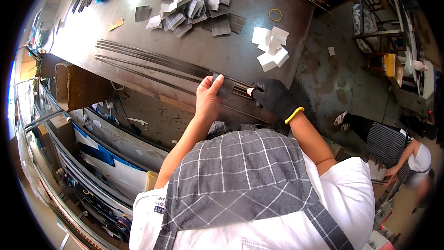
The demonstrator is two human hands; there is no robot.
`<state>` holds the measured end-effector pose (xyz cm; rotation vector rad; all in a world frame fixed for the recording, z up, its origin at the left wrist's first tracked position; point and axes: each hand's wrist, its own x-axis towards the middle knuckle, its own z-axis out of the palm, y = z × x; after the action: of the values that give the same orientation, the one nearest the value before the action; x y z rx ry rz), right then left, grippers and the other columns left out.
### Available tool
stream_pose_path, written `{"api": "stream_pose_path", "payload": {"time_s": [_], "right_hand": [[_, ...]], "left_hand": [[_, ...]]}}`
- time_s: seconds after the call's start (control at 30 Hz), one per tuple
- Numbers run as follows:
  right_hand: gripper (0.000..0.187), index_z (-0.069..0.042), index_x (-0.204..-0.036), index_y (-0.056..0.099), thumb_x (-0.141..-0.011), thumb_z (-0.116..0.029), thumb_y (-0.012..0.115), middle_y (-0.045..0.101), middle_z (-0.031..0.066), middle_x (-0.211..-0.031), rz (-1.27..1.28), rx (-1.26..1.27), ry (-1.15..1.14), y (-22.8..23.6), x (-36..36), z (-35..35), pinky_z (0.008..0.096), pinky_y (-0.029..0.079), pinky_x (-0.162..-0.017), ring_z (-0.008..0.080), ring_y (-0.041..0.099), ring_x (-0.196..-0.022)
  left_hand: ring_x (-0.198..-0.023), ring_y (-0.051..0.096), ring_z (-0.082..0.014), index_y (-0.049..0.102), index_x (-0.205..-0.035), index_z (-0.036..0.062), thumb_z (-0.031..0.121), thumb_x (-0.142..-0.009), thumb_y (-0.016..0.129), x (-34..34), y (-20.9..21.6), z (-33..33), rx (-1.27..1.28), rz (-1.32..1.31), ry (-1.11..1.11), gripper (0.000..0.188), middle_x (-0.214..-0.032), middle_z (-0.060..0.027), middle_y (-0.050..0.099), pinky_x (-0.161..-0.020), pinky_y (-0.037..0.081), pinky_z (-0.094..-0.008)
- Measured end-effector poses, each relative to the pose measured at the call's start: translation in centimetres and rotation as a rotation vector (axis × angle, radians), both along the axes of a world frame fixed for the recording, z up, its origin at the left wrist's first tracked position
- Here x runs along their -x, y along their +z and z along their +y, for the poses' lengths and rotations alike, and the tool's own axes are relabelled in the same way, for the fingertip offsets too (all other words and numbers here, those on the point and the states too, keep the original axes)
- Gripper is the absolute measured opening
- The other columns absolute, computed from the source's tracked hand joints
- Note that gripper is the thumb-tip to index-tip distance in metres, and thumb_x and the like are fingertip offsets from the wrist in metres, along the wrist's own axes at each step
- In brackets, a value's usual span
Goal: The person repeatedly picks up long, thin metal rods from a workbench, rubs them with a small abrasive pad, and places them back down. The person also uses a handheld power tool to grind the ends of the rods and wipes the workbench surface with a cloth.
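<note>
Probably the care here lies in a light, flat pinch: the bare left hand [209,93] is closed on a grey square [225,88], thumb uppermost, holding it over the dark rods [152,57] near their right end. Keeping the square's edge in line with the rods should help it sit evenly, while a hard squeeze could crease it. The gloved right hand [276,98] is bunched at the rods' right end, one bare digit tip showing; whether it truly grips them I cannot tell. A steady touch there would likely stop such slim lengths from rolling or splaying.

As for materials, the rods are long, straight and narrow, with a dull, metallic look. The table [238,53] beneath them is smooth, brownish grey and scuffed, glossy where light strikes. Beyond the rods lies a loose heap of grey squares [189,9], thin and streaky, many bent or curled. Beyond the rods' right end sit crisp, matte white squares [270,46], lightly folded, and, farther off, a slim yellowish rubber ring [275,21].
</note>
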<state>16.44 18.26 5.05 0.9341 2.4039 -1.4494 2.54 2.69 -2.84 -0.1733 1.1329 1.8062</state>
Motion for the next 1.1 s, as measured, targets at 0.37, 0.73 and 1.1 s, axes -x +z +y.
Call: {"api": "stream_pose_path", "payload": {"time_s": [0.37,0.73,1.1], "right_hand": [[0.038,-0.003,-0.075,0.064,-0.084,-0.040,0.062,0.063,0.0167,-0.071,0.012,-0.136,0.060,1.1,1.2,-0.4,0.0434,0.048,-0.064,0.0346,0.063,-0.070],[0.041,-0.006,-0.076,0.064,-0.082,-0.047,0.063,0.065,0.0190,-0.078,-0.084,-0.307,-0.011,1.0,4.6,-2.8,0.0461,0.049,-0.065,0.0374,0.064,-0.076],[0.025,-0.003,-0.084,0.064,-0.085,-0.029,0.064,0.064,0.0139,-0.075,0.020,0.192,-0.045,-1.1,2.8,-1.4,0.0380,0.047,-0.063,0.0269,0.060,-0.070]], "left_hand": [[-0.082,0.063,-0.0112,0.060,-0.093,0.0081,0.014,-0.092,0.065,-0.2,-0.1,-0.2,-0.045,0.065,0.005,0.007,-0.088,-0.0024,0.066,-0.076,0.053,-0.0286],[-0.078,0.063,-0.0124,0.061,-0.090,0.0053,0.014,-0.093,0.065,-0.6,0.7,0.1,-0.060,0.188,-0.013,0.010,-0.086,-0.0055,0.067,-0.075,0.051,-0.0271],[-0.071,0.060,-0.0075,0.064,-0.089,0.0071,0.027,-0.095,0.062,-0.9,0.6,-0.2,-0.030,0.068,0.090,0.020,-0.083,-0.0014,0.067,-0.065,0.048,-0.0234]]}}
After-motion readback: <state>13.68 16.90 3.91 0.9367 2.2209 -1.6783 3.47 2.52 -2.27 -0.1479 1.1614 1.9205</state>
